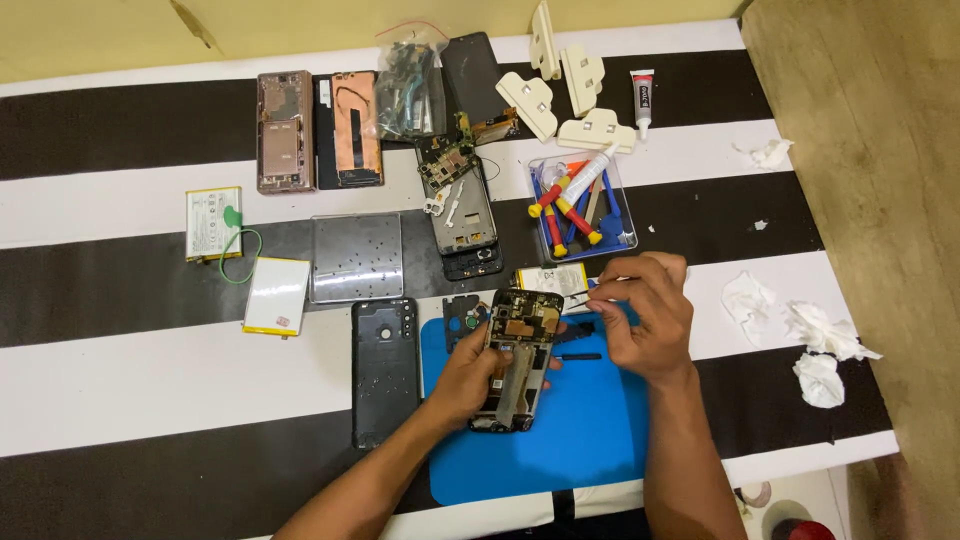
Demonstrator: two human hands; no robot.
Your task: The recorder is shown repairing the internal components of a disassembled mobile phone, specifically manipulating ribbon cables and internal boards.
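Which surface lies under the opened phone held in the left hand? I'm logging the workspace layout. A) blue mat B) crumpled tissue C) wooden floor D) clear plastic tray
A: the left hand holds the opened phone over the blue mat.

mat: blue | tablecloth: black-white stripes | screwdrivers: red-yellow

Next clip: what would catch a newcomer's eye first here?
At centre, the left hand holds an opened phone over a blue mat, while the right hand brings a thin tool to its top. Behind lie more dismantled phones on the striped cloth, with crumpled tissues at right.
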